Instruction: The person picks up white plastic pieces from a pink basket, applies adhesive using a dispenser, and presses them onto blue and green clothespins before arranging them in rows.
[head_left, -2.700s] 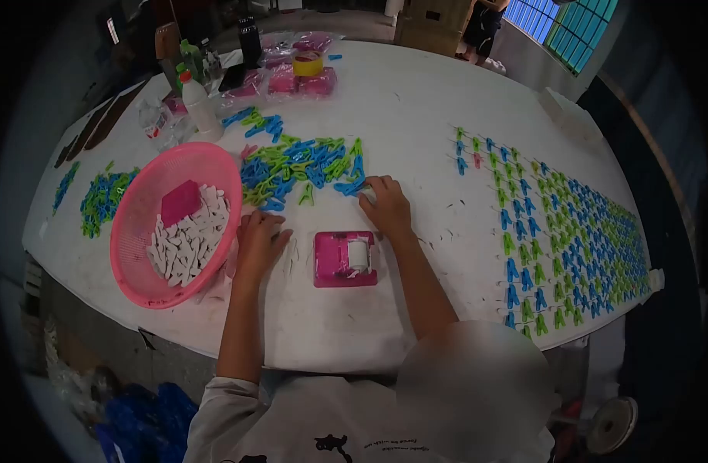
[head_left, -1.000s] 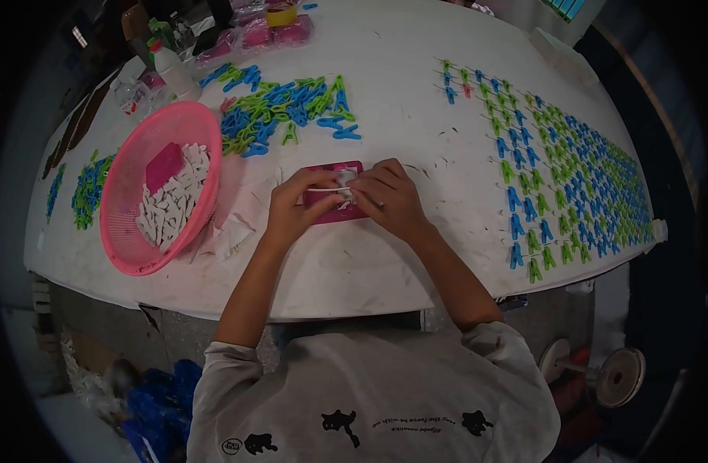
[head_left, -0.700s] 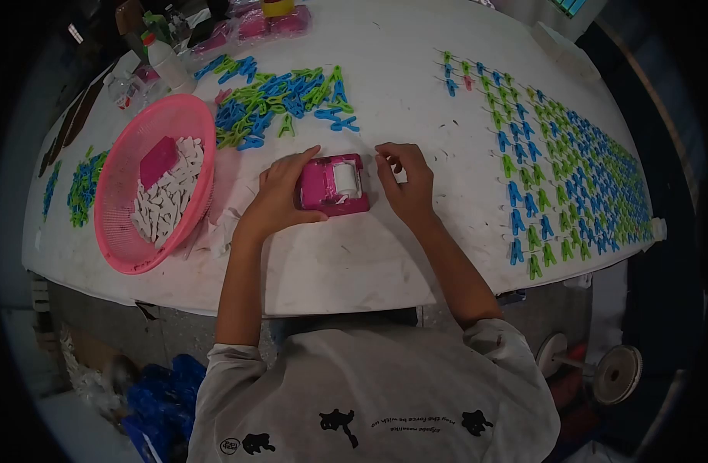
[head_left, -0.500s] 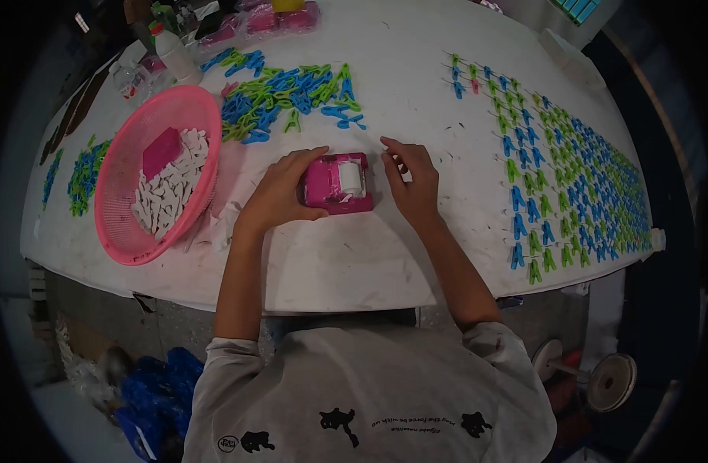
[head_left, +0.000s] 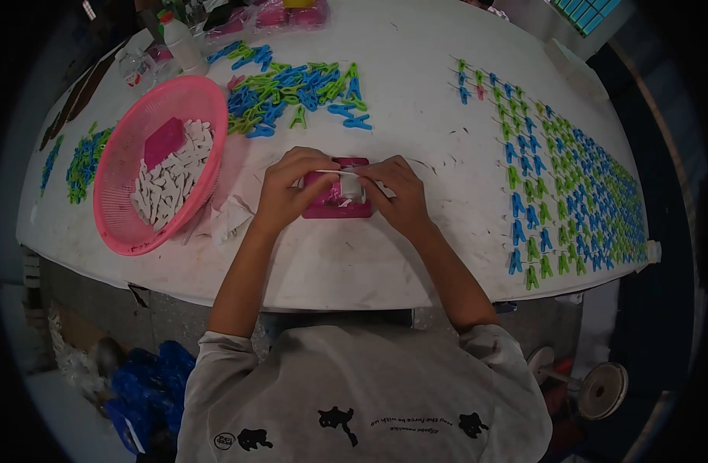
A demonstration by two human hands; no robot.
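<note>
A magenta tape dispenser (head_left: 321, 207) with a white roll (head_left: 352, 187) sits on the table in front of me, partly covered by my hands. Over its far part, a thin white strip (head_left: 337, 171) runs between my fingers. My left hand (head_left: 289, 187) pinches it at the left, thumb and fingers together. From the other side my right hand (head_left: 399, 193) closes on its right end beside the roll. Whether the strip is tape or something stiffer cannot be made out.
At left stands a pink basket (head_left: 107, 208) with many white pieces (head_left: 173, 181) and a magenta block (head_left: 163, 143). Blue and green clothespins (head_left: 292, 92) are heaped behind the dispenser. Rows of clothespins (head_left: 562, 185) cover the right side. A white bottle (head_left: 183, 48) stands at the far left.
My left hand has left the dispenser's left side and moved up over it. My right hand has come left to meet it. A thin white strip now shows between them.
</note>
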